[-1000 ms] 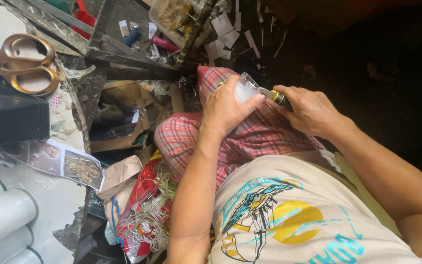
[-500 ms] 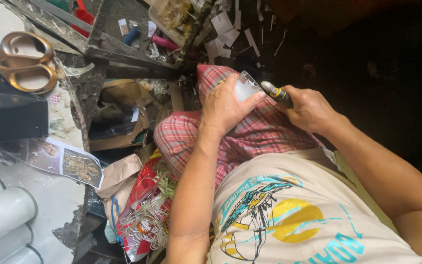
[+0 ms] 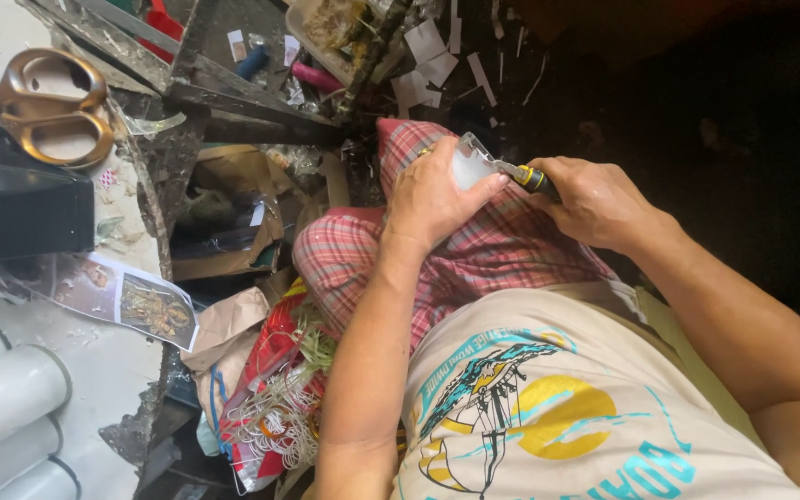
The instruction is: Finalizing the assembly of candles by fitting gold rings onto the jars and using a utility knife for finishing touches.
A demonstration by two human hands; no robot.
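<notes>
Left hand (image 3: 437, 199) grip closed around small clear plastic piece (image 3: 470, 165) over plaid-clad knee (image 3: 502, 250). Right hand (image 3: 594, 199) grip holds yellow-black-handled cutter (image 3: 531, 178), tip touching the piece.

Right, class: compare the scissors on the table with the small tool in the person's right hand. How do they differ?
The scissors have big brass-coloured loop handles; the small tool has a slim yellow-and-black grip. The scissors lie untouched on the white table; the small tool is gripped by the right hand, its tip against a pale piece in the left hand. Both are hand tools.
</notes>
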